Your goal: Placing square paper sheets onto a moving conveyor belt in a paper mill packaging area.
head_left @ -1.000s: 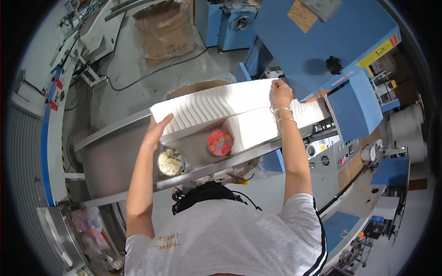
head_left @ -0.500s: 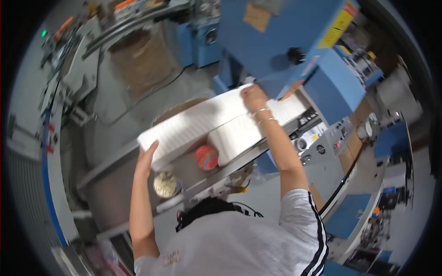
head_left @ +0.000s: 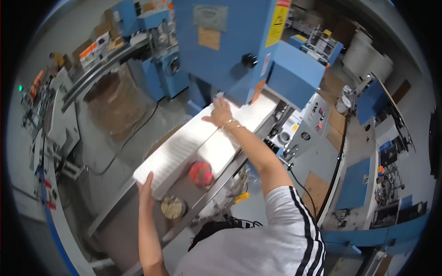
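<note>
Closest to the person, a metal tray (head_left: 120, 230) slants up to the right. By its near edge stands a round tub of pale pieces (head_left: 172, 208), and farther right along that edge a red patterned round container (head_left: 201, 174), just beside the left end of a shorter white stack (head_left: 218, 149). The long white stack (head_left: 172, 149) lies behind these, along the tray's far edge. The hands are apart: the left hand (head_left: 146, 189) sets its thumb at the stack's left end, its other fingers hidden, so I cannot tell whether it grips; the right hand (head_left: 221, 113) spreads its fingers on top toward the right end. Beyond the tray's right end stands a blue machine (head_left: 225, 50) with a black knob (head_left: 249, 60).
</note>
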`<state>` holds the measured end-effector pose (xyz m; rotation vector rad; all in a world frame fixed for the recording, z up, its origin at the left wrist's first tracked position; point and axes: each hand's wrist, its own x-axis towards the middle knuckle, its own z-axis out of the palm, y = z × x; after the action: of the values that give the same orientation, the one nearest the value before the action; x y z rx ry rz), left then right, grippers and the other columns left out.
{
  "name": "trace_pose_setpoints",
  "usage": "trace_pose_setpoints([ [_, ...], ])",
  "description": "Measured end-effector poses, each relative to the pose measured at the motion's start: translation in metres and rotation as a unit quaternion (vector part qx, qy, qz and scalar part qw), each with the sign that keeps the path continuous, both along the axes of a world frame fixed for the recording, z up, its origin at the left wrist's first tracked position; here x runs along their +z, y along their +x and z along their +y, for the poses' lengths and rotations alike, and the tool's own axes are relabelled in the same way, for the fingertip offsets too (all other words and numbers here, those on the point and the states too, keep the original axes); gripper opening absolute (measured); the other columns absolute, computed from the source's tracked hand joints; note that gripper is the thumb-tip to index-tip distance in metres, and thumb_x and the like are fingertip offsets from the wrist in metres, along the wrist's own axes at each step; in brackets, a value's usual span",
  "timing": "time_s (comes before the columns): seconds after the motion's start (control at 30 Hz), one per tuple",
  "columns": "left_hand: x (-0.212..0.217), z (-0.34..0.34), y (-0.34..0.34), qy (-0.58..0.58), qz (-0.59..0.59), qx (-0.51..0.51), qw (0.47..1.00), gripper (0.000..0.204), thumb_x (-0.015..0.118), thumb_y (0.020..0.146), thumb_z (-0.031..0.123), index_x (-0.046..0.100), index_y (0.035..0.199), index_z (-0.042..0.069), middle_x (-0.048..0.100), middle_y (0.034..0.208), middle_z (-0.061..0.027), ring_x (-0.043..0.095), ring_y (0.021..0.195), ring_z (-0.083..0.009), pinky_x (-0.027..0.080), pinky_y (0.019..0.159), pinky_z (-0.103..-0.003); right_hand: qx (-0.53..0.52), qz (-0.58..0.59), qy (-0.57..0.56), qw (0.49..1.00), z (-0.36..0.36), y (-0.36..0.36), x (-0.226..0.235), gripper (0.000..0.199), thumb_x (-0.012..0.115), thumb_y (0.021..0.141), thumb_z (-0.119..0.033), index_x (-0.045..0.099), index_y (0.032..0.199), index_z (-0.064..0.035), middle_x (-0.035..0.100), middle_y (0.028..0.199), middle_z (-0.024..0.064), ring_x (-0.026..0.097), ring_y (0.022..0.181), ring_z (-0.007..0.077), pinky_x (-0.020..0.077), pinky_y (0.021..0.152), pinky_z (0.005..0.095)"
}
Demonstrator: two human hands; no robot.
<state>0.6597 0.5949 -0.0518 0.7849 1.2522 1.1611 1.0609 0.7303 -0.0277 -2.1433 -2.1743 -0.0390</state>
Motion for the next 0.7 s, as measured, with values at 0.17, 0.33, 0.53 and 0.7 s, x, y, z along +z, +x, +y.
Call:
trace_pose_setpoints([
  [0.17,0.009,0.001,-0.008,0.043,-0.008,0.018,0.999,0.076,0.074,0.081,0.020,0.030,0.140,-0.001,0.047,0.133,-0.0119,0.047,0.122,-0.0226,0.036,0.102,-0.035,0.005,-0.041,0.061,0.997,-0.009,-0.035,0.008,0.076,0.049,0.079,-0.072,0.074,0.093,-0.0014,0.041,0.143,0.0159,0.028,0.136,0.0395,0.0314,0.108,0.0448],
  [0.33,0.017,-0.030,-0.086,0.001,0.020,0.050,0.999,0.086,0.076,0.079,0.027,0.025,0.143,0.001,0.043,0.138,-0.0131,0.042,0.127,-0.0253,0.032,0.105,-0.036,0.030,0.051,0.076,0.995,-0.030,-0.116,0.014,0.066,0.051,0.083,-0.066,0.076,0.085,-0.0055,0.050,0.134,0.0185,0.044,0.121,0.0395,0.0400,0.100,0.0414],
  [0.53,0.002,-0.082,-0.228,-0.032,0.019,0.034,0.999,0.071,0.069,0.085,0.027,0.032,0.142,0.003,0.048,0.135,-0.0121,0.047,0.123,-0.0246,0.037,0.102,-0.036,0.023,0.099,0.088,0.991,-0.087,-0.249,0.000,0.068,0.059,0.076,-0.066,0.073,0.088,-0.0006,0.055,0.117,0.0117,0.048,0.110,0.0296,0.0454,0.083,0.0424],
  [0.7,0.008,-0.107,-0.303,-0.072,-0.018,-0.003,0.997,0.078,0.068,0.086,0.029,0.026,0.146,0.003,0.042,0.142,-0.0105,0.042,0.129,-0.0237,0.033,0.106,-0.035,0.022,0.099,0.070,0.992,-0.149,-0.303,0.013,0.063,0.059,0.077,-0.064,0.072,0.092,-0.0043,0.061,0.108,0.0111,0.052,0.106,0.0284,0.0416,0.083,0.0430],
])
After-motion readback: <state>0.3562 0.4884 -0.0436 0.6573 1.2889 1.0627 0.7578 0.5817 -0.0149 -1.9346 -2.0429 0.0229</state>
